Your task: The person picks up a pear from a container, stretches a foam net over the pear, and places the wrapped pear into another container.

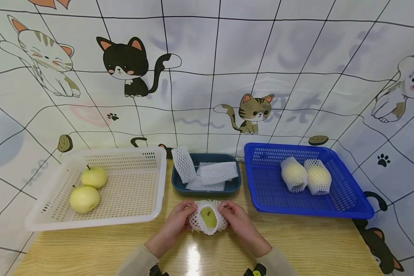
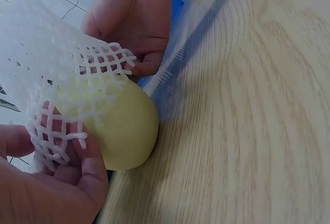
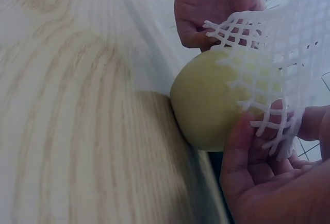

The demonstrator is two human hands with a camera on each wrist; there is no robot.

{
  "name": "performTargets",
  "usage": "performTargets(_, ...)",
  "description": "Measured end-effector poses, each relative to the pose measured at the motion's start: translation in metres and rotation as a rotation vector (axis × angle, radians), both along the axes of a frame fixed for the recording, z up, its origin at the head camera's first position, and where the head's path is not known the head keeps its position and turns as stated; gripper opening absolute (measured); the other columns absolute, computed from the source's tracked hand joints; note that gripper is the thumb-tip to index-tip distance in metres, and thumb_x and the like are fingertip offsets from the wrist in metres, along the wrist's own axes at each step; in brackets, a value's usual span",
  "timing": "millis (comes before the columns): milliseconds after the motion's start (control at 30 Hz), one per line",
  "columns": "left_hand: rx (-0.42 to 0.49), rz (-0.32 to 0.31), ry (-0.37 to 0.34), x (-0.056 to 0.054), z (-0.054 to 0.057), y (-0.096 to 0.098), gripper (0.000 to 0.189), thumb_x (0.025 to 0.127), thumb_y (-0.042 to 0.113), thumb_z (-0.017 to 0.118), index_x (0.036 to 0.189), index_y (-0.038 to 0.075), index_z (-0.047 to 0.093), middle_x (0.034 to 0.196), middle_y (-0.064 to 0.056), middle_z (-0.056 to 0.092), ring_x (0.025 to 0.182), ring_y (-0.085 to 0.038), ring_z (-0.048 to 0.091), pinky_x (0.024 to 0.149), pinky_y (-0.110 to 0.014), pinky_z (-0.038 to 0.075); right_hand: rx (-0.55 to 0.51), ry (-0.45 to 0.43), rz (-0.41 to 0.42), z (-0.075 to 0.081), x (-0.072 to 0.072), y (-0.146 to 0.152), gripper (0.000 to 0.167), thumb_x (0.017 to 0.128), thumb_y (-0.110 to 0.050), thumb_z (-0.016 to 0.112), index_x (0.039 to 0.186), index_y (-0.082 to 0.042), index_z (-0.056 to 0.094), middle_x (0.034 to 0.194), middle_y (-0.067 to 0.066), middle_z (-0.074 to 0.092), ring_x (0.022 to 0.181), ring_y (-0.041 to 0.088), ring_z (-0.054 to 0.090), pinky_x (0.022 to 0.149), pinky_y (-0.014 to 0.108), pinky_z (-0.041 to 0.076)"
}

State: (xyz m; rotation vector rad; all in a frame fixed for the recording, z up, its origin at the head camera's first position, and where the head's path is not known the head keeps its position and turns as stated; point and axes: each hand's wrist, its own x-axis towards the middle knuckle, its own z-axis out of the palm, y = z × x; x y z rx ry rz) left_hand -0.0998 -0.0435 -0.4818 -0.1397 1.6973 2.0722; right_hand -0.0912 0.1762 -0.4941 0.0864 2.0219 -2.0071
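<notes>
A yellow-green pear [image 1: 208, 217] sits on the table, partly covered by a white foam net sleeve [image 1: 222, 222]. Its stem shows through the net's open top. My left hand [image 1: 174, 224] pinches the sleeve's left side between thumb and fingers. On the opposite side, my right hand [image 1: 242, 225] pinches the net in the same way. Both wrist views show the lower part of the pear [image 2: 136, 131] bare below the net's frayed edge. Fingers of the right hand [image 3: 273, 183] lie against the fruit beneath the mesh.
A white basket [image 1: 124, 221] at left holds two bare pears [image 1: 84, 199]. Behind the hands, a dark teal tray [image 1: 179, 188] contains several foam net sleeves [image 1: 217, 173]. At right, a blue basket [image 1: 310, 212] holds two netted pears [image 1: 294, 174]. Cat-patterned cloth hangs behind the wooden table [image 1: 124, 245].
</notes>
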Motion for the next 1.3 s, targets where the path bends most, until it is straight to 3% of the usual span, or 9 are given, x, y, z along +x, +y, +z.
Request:
performTargets(333, -0.066, 0.026, 0.020, -0.001, -0.006, 0.001, 0.012, 0.105, 0.016, 0.054, 0.110, 0.005, 0.053, 0.081, 0.003, 0.060, 0.065, -0.007, 0.054, 0.061, -0.025, 0.046, -0.056, -0.024, -0.004, -0.010, 0.000, -0.001, 0.021, 0.108, -0.015, 0.050, 0.114, 0.004, 0.055, 0.096, 0.003, 0.059, 0.083, 0.014, 0.058, 0.069, 0.027, 0.053)
performTargets(500, -0.090, 0.022, 0.036, -0.001, -0.007, 0.001, 0.012, 0.106, 0.014, 0.052, 0.109, 0.003, 0.053, 0.081, 0.002, 0.057, 0.064, -0.009, 0.050, 0.059, -0.026, 0.043, -0.080, -0.039, 0.007, -0.013, 0.000, 0.001, 0.025, 0.110, -0.017, 0.047, 0.119, 0.006, 0.054, 0.101, 0.005, 0.061, 0.086, 0.016, 0.061, 0.070, 0.030, 0.055)
performTargets(900, -0.144, 0.003, 0.057, -0.002, -0.012, -0.002, 0.018, 0.107, 0.016, 0.049, 0.111, 0.000, 0.053, 0.080, 0.001, 0.057, 0.065, -0.011, 0.053, 0.060, -0.028, 0.046, -0.075, -0.061, 0.005, -0.018, 0.001, 0.001, 0.030, 0.110, -0.020, 0.049, 0.122, 0.007, 0.054, 0.105, 0.008, 0.065, 0.091, 0.016, 0.065, 0.074, 0.032, 0.058)
performTargets(1300, -0.186, -0.035, 0.085, -0.005, -0.019, -0.003, 0.018, 0.109, 0.016, 0.047, 0.113, -0.002, 0.049, 0.087, -0.002, 0.054, 0.069, -0.014, 0.053, 0.061, -0.032, 0.048, -0.020, -0.045, 0.042, -0.019, 0.000, 0.003, 0.029, 0.111, -0.014, 0.041, 0.124, 0.010, 0.050, 0.108, 0.014, 0.061, 0.089, 0.019, 0.064, 0.073, 0.034, 0.060)
